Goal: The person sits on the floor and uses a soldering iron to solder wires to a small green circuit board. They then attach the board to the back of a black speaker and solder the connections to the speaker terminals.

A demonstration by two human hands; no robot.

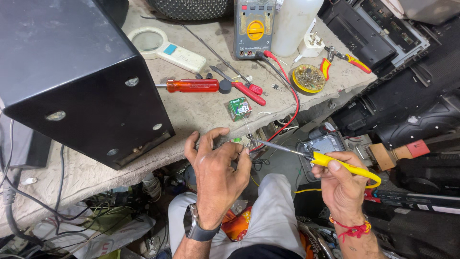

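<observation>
My left hand (215, 168) is curled around a small part with thin wires, held just below the bench edge; the part is mostly hidden by the fingers. My right hand (342, 184) grips a yellow-handled soldering iron (330, 161), its metal tip pointing left and reaching the part at my left fingertips. A yellow cord runs back from the handle. A watch sits on my left wrist, a red thread on the right.
On the cloth-covered bench (201, 108) stand a large black box (76, 76), a magnifying glass (158, 45), a red screwdriver (191, 86), a multimeter (254, 26) with red lead, a white bottle (292, 21), a yellow tin (309, 78) and pliers (345, 60). Electronics crowd the right side.
</observation>
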